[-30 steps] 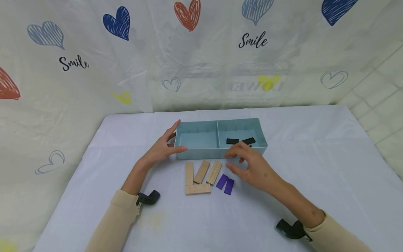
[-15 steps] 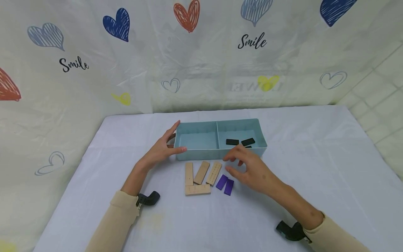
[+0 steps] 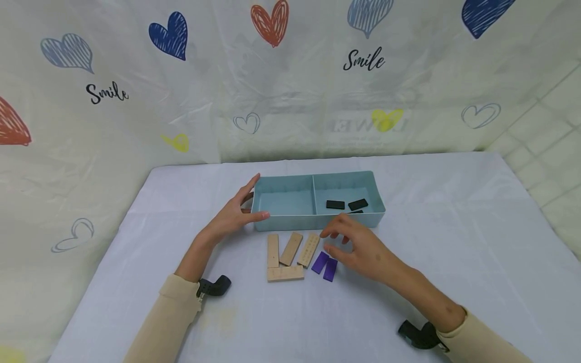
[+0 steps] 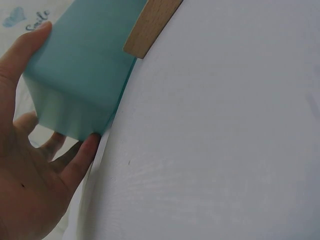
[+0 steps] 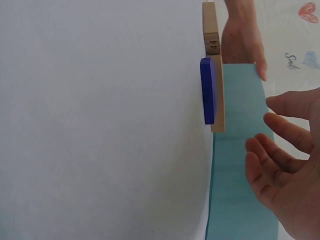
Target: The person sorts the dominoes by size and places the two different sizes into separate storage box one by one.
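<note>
My left hand (image 3: 231, 214) holds the left end of a pale blue two-compartment box (image 3: 290, 223), thumb over the near corner and fingers at the end wall. My right hand (image 3: 360, 247) hovers in front of the box, thumb and fingers apart with nothing between them. Just below its fingertips, two purple blocks (image 3: 330, 270) lie side by side on the white cloth. Several flat wooden blocks (image 3: 285, 273) lie to their left; one is nearest my right index finger. The right wrist view shows a purple block (image 5: 207, 92) edge-on.
Three black blocks (image 3: 335, 204) lie in the box's right compartment, one partly hidden by the front wall. A divider (image 3: 313, 194) separates it from the left compartment. Behind the white-clothed table (image 3: 272, 327) hangs a printed curtain (image 3: 299, 75).
My right hand has come down and slightly left, from the box's front rim toward the purple blocks. My left hand stays at the box, and the blocks have not moved.
</note>
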`<state>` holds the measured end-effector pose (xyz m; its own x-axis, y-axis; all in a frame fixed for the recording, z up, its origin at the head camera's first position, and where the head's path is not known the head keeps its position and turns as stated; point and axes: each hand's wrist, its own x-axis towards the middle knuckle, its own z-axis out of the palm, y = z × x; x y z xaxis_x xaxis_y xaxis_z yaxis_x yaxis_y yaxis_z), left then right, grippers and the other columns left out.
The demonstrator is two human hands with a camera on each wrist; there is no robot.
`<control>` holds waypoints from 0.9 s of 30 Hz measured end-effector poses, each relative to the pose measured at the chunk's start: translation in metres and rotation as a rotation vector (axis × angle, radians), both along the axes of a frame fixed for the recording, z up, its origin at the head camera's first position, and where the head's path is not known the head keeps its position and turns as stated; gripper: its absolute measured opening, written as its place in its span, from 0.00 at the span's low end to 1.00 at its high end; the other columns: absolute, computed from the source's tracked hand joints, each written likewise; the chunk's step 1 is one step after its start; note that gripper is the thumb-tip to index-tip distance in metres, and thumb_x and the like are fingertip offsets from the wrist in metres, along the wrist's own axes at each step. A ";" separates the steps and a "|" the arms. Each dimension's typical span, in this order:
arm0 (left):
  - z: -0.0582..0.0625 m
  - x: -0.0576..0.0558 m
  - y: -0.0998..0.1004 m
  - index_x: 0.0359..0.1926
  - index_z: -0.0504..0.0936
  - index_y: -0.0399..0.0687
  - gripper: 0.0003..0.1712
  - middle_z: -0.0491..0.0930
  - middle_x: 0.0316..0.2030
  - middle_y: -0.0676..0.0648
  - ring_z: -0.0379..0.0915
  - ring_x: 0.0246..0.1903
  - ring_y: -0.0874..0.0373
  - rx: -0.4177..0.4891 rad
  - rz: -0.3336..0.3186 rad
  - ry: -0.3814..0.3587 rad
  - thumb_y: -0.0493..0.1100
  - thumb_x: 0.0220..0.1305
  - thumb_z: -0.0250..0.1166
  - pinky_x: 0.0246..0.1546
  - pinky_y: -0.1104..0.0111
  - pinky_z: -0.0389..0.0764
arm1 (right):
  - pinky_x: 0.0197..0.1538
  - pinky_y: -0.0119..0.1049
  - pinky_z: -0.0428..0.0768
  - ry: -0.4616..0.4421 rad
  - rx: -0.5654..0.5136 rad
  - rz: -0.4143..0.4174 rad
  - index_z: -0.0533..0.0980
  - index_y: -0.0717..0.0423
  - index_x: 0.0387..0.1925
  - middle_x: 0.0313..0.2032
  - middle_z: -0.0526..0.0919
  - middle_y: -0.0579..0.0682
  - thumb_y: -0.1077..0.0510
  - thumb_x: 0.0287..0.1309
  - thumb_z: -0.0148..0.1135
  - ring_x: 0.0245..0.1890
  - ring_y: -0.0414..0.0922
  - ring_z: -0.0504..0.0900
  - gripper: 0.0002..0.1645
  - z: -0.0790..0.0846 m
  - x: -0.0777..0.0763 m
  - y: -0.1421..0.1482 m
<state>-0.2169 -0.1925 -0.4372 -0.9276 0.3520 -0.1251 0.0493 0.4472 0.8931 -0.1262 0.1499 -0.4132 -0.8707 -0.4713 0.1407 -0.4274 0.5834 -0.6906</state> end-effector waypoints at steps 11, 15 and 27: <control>-0.002 -0.001 0.000 0.78 0.44 0.94 0.58 0.43 0.84 0.56 0.45 0.83 0.48 -0.001 0.000 0.001 0.55 0.63 0.76 0.75 0.43 0.67 | 0.44 0.37 0.86 -0.063 0.020 0.032 0.83 0.49 0.48 0.49 0.80 0.43 0.59 0.65 0.71 0.49 0.47 0.81 0.11 -0.002 -0.001 0.001; -0.001 -0.001 0.000 0.78 0.44 0.95 0.58 0.43 0.84 0.56 0.46 0.83 0.47 0.003 0.001 -0.003 0.55 0.63 0.76 0.75 0.43 0.68 | 0.43 0.36 0.86 -0.064 0.034 0.039 0.83 0.48 0.48 0.48 0.80 0.43 0.59 0.63 0.73 0.49 0.46 0.81 0.12 -0.003 -0.002 0.000; 0.000 0.000 0.000 0.77 0.45 0.96 0.58 0.44 0.84 0.56 0.47 0.83 0.48 0.006 0.001 -0.009 0.55 0.63 0.76 0.74 0.43 0.69 | 0.42 0.33 0.83 -0.086 0.118 0.108 0.84 0.49 0.49 0.46 0.80 0.45 0.55 0.59 0.77 0.45 0.42 0.80 0.16 -0.003 -0.002 0.001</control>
<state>-0.2167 -0.1926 -0.4376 -0.9269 0.3515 -0.1314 0.0405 0.4418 0.8962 -0.1280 0.1513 -0.4164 -0.8208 -0.5712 0.0059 -0.4339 0.6167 -0.6568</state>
